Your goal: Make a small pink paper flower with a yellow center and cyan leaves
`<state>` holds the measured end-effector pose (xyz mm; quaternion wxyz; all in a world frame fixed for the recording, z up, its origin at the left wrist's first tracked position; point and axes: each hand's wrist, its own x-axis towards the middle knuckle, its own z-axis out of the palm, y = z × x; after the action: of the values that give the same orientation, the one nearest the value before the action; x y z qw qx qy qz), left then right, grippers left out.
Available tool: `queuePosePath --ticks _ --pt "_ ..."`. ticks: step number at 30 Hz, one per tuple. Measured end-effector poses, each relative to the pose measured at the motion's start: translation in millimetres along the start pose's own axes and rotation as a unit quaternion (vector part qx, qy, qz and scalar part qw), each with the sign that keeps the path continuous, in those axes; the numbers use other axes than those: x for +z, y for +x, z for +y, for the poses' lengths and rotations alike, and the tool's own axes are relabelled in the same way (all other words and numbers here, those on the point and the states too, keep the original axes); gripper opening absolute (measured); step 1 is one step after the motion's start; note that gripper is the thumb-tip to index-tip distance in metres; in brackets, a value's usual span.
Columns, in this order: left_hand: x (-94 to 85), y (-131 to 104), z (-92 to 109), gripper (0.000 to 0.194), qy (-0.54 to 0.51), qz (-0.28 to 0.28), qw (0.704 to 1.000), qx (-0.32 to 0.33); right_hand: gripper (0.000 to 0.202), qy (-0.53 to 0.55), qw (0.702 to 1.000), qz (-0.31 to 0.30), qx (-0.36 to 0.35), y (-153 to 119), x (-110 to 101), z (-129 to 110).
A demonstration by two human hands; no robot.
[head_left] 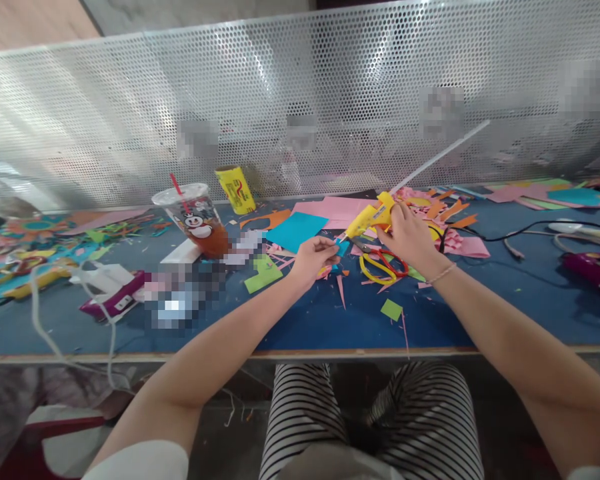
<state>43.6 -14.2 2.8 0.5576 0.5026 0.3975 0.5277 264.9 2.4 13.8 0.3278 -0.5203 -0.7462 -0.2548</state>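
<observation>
My right hand (409,237) is wrapped round a yellow hot glue gun (367,219), with a long pale glue stick (443,155) sticking out of its back. The gun's nozzle points down and left at a small blue paper piece (341,249), which my left hand (316,257) pinches between its fingertips. Whether the nozzle touches the paper I cannot tell. Below the gun lie scissors (379,268) with yellow and red handles. A blue paper sheet (296,231) and a pink paper sheet (337,212) lie just behind my hands.
To the left stands a plastic cup (197,223) of brown drink with a red straw, near a yellow can-like container (236,190). Purple power strips (115,297) and cables lie at both sides. A perforated metal panel (280,100) borders the back. Green paper (391,309) lies near the front.
</observation>
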Motion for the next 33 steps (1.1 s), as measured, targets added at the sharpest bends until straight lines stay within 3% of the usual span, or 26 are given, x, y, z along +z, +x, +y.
queuePosePath --ticks 26,30,33 --pt "-1.9 -1 7 0.028 -0.011 0.018 1.0 0.009 0.034 -0.019 0.999 -0.047 0.011 2 -8 8" --pt "-1.8 -2 10 0.026 -0.022 0.022 0.999 0.01 0.04 -0.048 0.997 -0.042 0.05 7 -6 32" --pt "-1.3 -2 11 0.025 -0.038 0.021 0.999 0.011 0.051 -0.049 0.981 -0.055 0.182 4 -5 72"
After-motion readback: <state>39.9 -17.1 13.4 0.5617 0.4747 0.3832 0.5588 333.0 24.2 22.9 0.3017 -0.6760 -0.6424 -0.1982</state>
